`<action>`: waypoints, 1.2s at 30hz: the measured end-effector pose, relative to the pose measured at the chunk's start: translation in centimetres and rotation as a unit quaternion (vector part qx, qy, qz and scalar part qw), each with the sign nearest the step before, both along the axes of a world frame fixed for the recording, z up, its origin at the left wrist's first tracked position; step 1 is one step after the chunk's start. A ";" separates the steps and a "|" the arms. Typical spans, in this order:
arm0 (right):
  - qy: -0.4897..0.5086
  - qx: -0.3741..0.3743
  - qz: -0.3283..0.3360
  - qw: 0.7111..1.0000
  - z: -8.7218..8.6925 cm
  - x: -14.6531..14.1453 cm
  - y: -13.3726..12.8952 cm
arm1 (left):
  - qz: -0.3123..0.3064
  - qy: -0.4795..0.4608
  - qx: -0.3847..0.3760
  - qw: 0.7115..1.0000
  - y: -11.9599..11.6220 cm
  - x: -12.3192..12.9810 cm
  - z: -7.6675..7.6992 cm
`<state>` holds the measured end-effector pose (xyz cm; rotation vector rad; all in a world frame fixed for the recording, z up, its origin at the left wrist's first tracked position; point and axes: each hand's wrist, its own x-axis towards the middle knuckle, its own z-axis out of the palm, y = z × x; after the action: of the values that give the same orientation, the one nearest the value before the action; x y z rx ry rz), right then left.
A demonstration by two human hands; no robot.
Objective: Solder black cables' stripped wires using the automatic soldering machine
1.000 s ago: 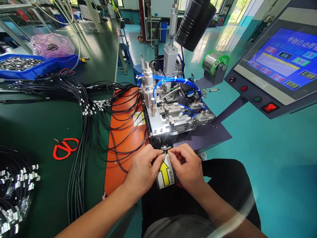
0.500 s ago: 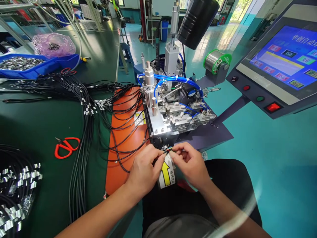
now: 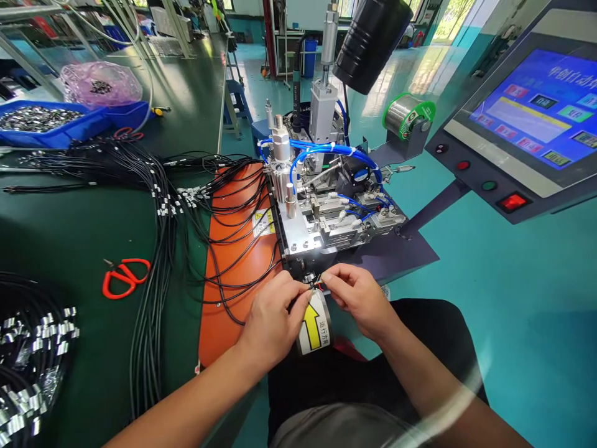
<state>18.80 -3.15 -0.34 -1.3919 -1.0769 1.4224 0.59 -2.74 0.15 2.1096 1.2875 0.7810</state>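
Head camera, lower centre of the frame, and this is where it's all happening: my left hand (image 3: 275, 314) is pinched narrow, thumb and forefinger meeting on the fine wires (image 3: 318, 283). Opposite, my right hand (image 3: 357, 298) has thumb and forefinger closed on the far tips of those same wires, as best I can make out from here; which strand is too small to tell.

Nearly weightless stuff, I'd judge: thin, springy, quick to kink or fray if I tug. Firm hold at the base for the left, feather touch near the tips for the right, that's my call.

Pose check: forearms slant up from the bottom of the frame, backs of both hands facing the camera, fingertips almost touching.

Outward we go! Just below the fingertips sits the yellow arrow label (image 3: 314, 323); just above, the metal machine (image 3: 338, 230) fills the middle. Left of the hands, black cables (image 3: 161, 261) hang in a thick bundle, some looping across the orange panel (image 3: 219, 336). Further left, red-handled scissors (image 3: 125, 279) lie on the green tabletop (image 3: 93, 218).
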 end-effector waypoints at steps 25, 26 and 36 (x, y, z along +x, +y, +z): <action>-0.146 0.057 -0.020 0.987 -2.2 -0.8 1.2 | -0.005 0.005 0.083 0.997 1.7 -1.1 -0.5; -0.149 0.056 -0.021 0.987 -2.3 -0.8 1.2 | -0.006 0.006 0.088 0.996 1.7 -1.1 -0.5; -0.151 0.052 -0.021 0.987 -2.4 -1.0 1.3 | -0.004 0.012 0.101 0.995 1.8 -1.1 -0.6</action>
<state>17.84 -1.85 -2.71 -1.5776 -1.2851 1.1311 -0.54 -0.96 -0.47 2.2880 1.2571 0.9189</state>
